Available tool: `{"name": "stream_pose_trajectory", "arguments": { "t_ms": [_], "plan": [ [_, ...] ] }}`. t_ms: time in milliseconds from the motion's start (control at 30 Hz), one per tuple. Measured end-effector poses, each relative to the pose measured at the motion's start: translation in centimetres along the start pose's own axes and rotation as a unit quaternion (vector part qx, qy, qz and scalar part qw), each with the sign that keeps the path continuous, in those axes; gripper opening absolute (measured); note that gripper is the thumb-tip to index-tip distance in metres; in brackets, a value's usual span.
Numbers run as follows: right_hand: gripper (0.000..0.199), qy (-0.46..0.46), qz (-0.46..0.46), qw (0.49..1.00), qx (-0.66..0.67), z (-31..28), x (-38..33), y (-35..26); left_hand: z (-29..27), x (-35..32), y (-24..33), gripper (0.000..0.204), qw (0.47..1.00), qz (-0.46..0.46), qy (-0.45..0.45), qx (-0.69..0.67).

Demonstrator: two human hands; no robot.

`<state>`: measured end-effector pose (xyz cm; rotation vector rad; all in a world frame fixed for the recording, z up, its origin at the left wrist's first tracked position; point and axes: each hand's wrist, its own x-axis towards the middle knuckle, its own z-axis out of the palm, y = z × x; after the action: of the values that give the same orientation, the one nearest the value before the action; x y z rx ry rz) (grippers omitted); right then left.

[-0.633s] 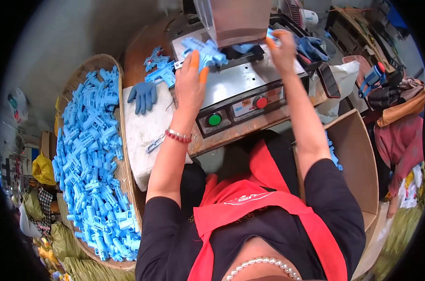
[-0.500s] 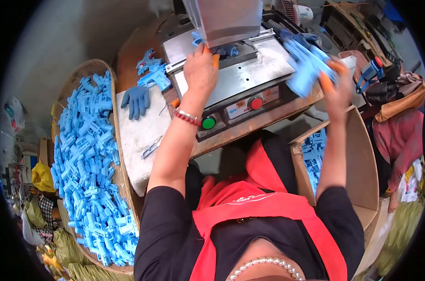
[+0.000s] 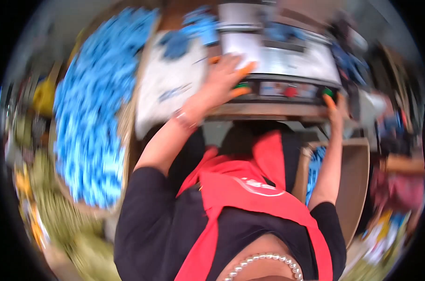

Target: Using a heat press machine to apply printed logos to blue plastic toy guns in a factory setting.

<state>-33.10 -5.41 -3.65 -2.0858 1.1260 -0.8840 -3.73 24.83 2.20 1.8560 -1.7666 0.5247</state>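
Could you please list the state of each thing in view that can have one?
Left hand: open, at left green button
Right hand: finger at right green button
Basket: heaped with blue pieces
Cardboard box: open, holding blue pieces
Blue glove: unworn
Red apron: worn

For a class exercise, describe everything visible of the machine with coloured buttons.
The machine stands on a brown table, its flat top apparently metal. A blurred, pinkish part sits at the back. Its dark front has a red button on a pale panel between two green buttons. The left hand and right hand are at those; pressing is unclear.
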Motion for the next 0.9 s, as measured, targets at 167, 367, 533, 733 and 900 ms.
{"name": "stream_pose_trajectory", "arguments": {
  "t_ms": [167,367,533,733,900],
  "plan": [
    [0.065,-0.005,-0.042,0.998,0.051,-1.3,4.3,9.1,0.1,-0.9,0.4,0.061,0.997,-0.023,0.062,-0.049],
    [0.047,-0.034,0.011,0.985,0.169,-0.7,2.8,5.7,-19.1,-23.1,-12.1,0.038,0.899,-0.250,0.203,0.297],
    [0.061,-0.004,0.054,0.984,0.170,-2.5,2.8,5.3,-38.2,-50.8,-15.8,0.079,0.574,-0.740,0.007,0.351],
    [0.060,-0.019,0.059,0.987,0.145,-1.8,4.4,6.6,-34.5,-61.9,-20.5,0.077,0.633,-0.749,-0.039,0.192],
    [0.060,0.026,0.064,0.994,0.089,-1.9,4.2,7.9,-20.5,-47.4,-23.8,0.072,0.717,-0.681,0.007,0.151]
  ]
}}
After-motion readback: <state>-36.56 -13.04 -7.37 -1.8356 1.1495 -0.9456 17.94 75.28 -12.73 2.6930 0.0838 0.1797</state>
